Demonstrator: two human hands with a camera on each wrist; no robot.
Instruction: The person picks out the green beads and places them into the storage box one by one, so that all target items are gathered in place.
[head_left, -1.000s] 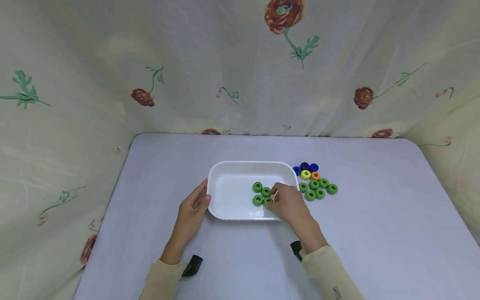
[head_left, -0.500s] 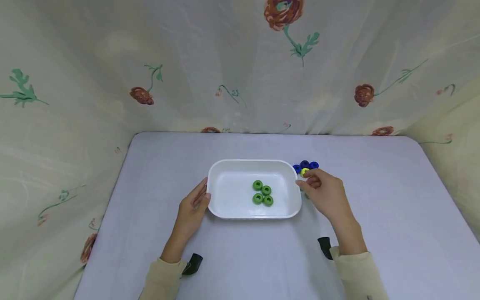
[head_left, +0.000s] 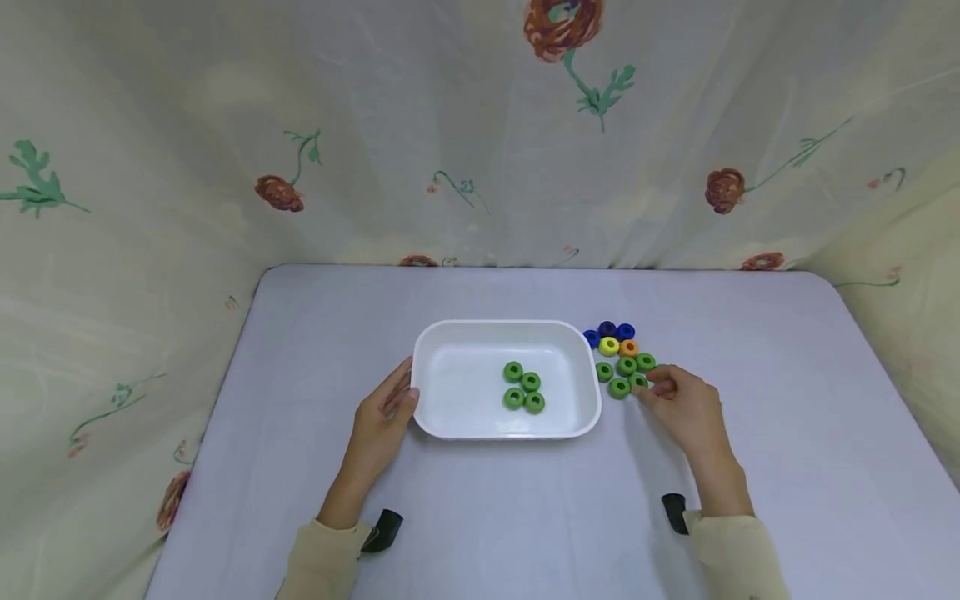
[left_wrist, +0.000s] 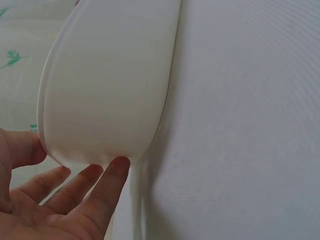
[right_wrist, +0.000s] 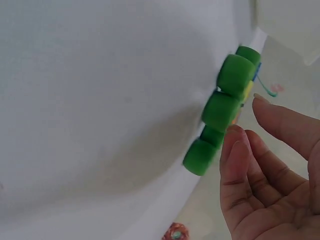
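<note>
My left hand (head_left: 378, 425) holds the left end of a white tray (head_left: 450, 421). In the left wrist view its thumb is at the rim and its fingertips press on the outer wall. Several green beads (head_left: 531, 382) lie together inside the tray. To the right of the tray, my right hand (head_left: 688, 408) is beside more green beads (head_left: 619, 388), thumb and index fingertip close to the nearest ones. The right wrist view shows a gap between that thumb and the fingers (right_wrist: 237, 160), with no bead in it. The hand may hide a bead from the head view.
Behind the loose green beads lie several blue beads (head_left: 626, 332), a yellow bead (head_left: 608, 346) and an orange bead (head_left: 629, 347), near the tray's right rim. A pale cloth covers the table (head_left: 315, 333). A flowered curtain (head_left: 375, 217) hangs behind it.
My right hand has left the beads inside the tray and moved right, over the rim, to the loose green beads. My left hand stays at the tray's left end.
</note>
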